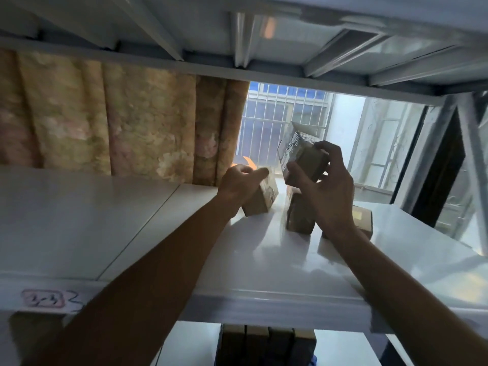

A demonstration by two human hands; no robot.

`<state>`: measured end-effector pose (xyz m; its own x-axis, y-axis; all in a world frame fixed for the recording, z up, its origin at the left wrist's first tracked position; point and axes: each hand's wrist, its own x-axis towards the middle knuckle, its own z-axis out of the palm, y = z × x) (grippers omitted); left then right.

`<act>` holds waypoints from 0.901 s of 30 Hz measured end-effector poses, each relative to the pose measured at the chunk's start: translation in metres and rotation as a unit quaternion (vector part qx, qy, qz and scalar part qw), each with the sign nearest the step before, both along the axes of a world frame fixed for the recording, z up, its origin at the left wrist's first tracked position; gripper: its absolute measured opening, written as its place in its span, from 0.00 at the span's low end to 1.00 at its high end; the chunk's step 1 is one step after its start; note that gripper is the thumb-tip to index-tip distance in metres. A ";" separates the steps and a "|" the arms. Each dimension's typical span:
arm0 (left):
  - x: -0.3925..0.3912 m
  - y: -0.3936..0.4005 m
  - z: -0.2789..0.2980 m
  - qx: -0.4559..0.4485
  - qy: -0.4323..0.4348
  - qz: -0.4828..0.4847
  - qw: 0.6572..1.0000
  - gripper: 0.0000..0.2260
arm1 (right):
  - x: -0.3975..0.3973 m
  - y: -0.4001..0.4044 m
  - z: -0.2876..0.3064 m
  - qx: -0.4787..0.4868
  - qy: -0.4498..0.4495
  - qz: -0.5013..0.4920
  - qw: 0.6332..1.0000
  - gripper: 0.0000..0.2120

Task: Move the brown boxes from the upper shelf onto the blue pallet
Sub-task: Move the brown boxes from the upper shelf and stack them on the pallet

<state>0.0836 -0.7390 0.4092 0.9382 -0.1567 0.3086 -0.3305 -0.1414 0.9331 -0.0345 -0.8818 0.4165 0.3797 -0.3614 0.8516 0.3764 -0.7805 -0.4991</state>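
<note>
With your right hand (327, 186) gripping a raised box (303, 157) and left hand (241, 180) clasping another (260, 199) on the shelf (79, 220), lift both clear, then lower them to the pallet.

Dim, backlit by window (303, 120) (soft blur, warped edges).

Bare shelf (105, 220) stretches wide to the left; on the right, three boxes (260, 200) crowd the back, while a steel deck (264, 35) caps headroom above.
</note>
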 end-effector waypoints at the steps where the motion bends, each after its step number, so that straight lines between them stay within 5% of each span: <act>1: -0.002 0.002 0.003 -0.039 0.006 0.023 0.999 0.19 | 0.001 0.001 -0.001 -0.007 0.001 0.003 1.000 0.28; 4: -0.009 0.006 0.015 -0.148 -0.067 0.050 0.985 0.23 | 0.005 0.001 -0.004 -0.027 -0.004 0.006 1.000 0.31; 9: -0.031 -0.003 0.021 -0.179 -0.237 -0.055 0.953 0.23 | 0.013 -0.005 -0.005 -0.014 -0.018 0.026 0.999 0.33; 15: -0.026 -0.006 0.018 -0.192 -0.200 -0.163 0.947 0.24 | 0.016 -0.015 -0.007 -0.030 -0.030 0.081 0.996 0.26; 20: -0.016 -0.004 0.014 -0.196 -0.161 -0.150 0.956 0.28 | 0.019 -0.018 -0.008 -0.065 -0.016 0.098 0.993 0.24; 27: -0.022 0.000 0.019 -0.214 -0.186 -0.117 0.952 0.20 | 0.011 -0.010 -0.003 -0.020 0.002 0.147 0.989 0.22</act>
<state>0.0618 -0.7390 0.4278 0.7063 -0.1338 0.6952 -0.6251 0.3431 0.7011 -0.0235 -0.8922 0.4136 0.4664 -0.2014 0.8613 0.5880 -0.6569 -0.4720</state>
